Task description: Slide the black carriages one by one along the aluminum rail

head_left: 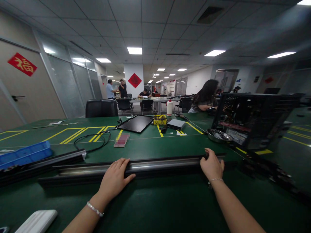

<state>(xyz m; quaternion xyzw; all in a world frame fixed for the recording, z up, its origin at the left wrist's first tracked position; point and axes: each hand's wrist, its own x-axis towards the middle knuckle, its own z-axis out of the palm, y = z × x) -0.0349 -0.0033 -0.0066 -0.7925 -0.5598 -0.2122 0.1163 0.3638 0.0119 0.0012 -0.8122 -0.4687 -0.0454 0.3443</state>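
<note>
A long dark metal rail [160, 165] lies across the green table [157, 204] in front of me. My left hand [114, 178] rests on its left part, fingers curled over the top edge. My right hand [212, 165] grips the rail near its right end, fingers wrapped over it. A second, similar rail [48, 160] lies at the left, partly behind the first.
A blue bin [24, 154] sits at far left, a white object [36, 221] at the near left edge. Further back lie a black cable [93, 142], a dark panel [137, 123], a yellow box [159, 119], a metal bowl [218, 136] and an open computer case [252, 116]. A seated person [205, 97] is at the right.
</note>
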